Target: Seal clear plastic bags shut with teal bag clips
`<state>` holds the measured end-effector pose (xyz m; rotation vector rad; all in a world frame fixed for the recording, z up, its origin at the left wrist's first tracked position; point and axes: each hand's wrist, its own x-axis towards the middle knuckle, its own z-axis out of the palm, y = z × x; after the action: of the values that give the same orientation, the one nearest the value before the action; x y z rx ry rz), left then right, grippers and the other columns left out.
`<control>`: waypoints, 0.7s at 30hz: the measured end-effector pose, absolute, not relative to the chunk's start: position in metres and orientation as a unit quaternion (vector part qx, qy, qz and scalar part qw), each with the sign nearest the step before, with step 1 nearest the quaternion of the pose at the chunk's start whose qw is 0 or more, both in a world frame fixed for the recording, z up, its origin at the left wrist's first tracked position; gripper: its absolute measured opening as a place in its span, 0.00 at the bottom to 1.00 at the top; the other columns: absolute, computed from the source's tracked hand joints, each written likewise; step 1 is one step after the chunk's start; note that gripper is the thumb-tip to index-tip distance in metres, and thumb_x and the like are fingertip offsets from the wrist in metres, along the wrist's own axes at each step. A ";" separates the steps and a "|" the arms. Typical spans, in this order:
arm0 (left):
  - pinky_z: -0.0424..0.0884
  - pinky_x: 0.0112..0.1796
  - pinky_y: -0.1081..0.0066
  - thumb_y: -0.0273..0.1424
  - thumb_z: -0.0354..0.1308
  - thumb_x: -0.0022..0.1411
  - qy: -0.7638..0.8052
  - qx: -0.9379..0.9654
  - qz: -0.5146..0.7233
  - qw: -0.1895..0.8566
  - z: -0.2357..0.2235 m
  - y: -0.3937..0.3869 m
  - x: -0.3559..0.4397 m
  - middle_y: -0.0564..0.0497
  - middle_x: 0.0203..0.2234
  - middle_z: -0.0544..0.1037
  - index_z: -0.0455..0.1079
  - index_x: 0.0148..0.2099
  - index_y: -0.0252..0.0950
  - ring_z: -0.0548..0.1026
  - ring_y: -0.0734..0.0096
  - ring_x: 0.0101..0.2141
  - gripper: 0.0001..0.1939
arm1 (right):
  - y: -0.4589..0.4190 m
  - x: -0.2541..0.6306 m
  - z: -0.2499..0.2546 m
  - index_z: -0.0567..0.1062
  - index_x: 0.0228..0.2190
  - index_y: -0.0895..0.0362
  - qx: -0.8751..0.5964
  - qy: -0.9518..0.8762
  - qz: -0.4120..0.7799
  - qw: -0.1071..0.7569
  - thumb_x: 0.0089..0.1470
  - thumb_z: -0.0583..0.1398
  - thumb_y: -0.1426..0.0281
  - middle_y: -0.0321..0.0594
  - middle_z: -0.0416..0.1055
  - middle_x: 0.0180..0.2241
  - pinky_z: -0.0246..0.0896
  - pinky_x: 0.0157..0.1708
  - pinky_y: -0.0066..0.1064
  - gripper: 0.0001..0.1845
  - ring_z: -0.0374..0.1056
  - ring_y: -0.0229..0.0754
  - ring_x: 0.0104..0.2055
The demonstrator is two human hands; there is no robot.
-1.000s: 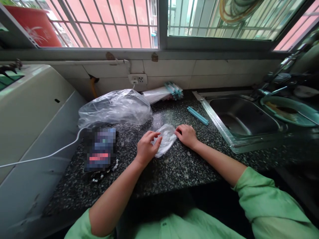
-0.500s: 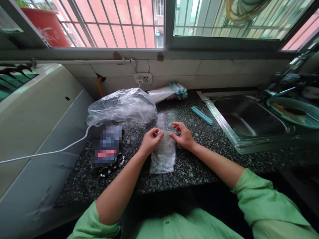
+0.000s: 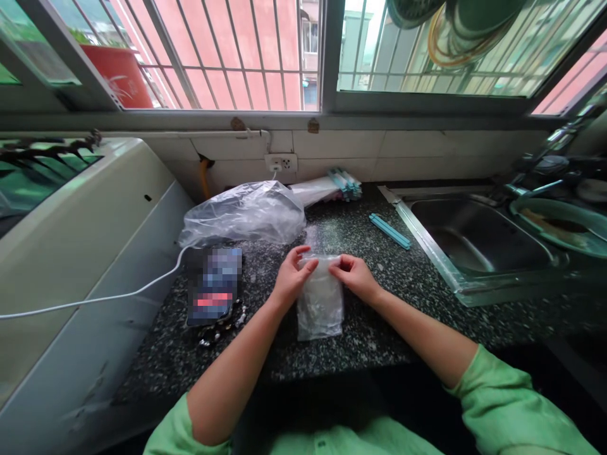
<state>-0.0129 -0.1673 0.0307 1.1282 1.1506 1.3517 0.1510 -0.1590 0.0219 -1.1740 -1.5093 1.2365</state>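
Clear pouch (image 3: 320, 309) lies left of the sink (image 3: 478, 234), its top right corner pinched by the right hand (image 3: 356, 277); the left hand (image 3: 293, 278) touches the other corner, grip unclear. Farther back, left of the sink, are blue strips (image 3: 389, 232).

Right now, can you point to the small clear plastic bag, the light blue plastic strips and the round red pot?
Small clear plastic bag (image 3: 320, 306), head view, lower middle.
Light blue plastic strips (image 3: 389, 232), head view, their middle.
Round red pot (image 3: 127, 69), head view, outer side.

This is a kitchen, shown by the metal sink (image 3: 484, 237) set into a speckled stone counter (image 3: 370, 328).
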 end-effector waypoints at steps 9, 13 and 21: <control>0.59 0.23 0.78 0.42 0.65 0.41 0.479 0.395 0.641 0.452 0.030 -0.167 -0.020 0.57 0.18 0.70 0.70 0.28 0.35 0.64 0.79 0.20 0.16 | -0.170 0.154 0.020 0.69 0.18 0.59 -0.480 -0.712 0.453 0.239 0.39 0.62 0.71 0.31 0.64 0.19 0.52 0.23 0.23 0.05 0.57 0.31 0.23; 0.62 0.25 0.78 0.43 0.65 0.41 0.452 0.357 0.659 0.484 0.030 -0.166 -0.021 0.56 0.21 0.72 0.70 0.30 0.35 0.66 0.79 0.21 0.18 | -0.172 0.153 0.021 0.67 0.16 0.59 -0.478 -0.708 0.459 0.246 0.39 0.59 0.74 0.29 0.61 0.17 0.50 0.23 0.23 0.05 0.55 0.30 0.22; 0.66 0.32 0.72 0.41 0.68 0.37 0.469 0.407 0.601 0.503 0.026 -0.168 -0.018 0.52 0.24 0.76 0.72 0.29 0.34 0.71 0.72 0.26 0.18 | -0.171 0.154 0.030 0.70 0.24 0.58 -0.473 -0.691 0.468 0.282 0.37 0.65 0.66 0.31 0.65 0.22 0.52 0.25 0.26 0.12 0.57 0.33 0.24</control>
<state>-0.0182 -0.1684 0.0261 0.9833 1.1332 1.4502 0.1536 -0.1713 0.0297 -1.2681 -1.8500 1.2546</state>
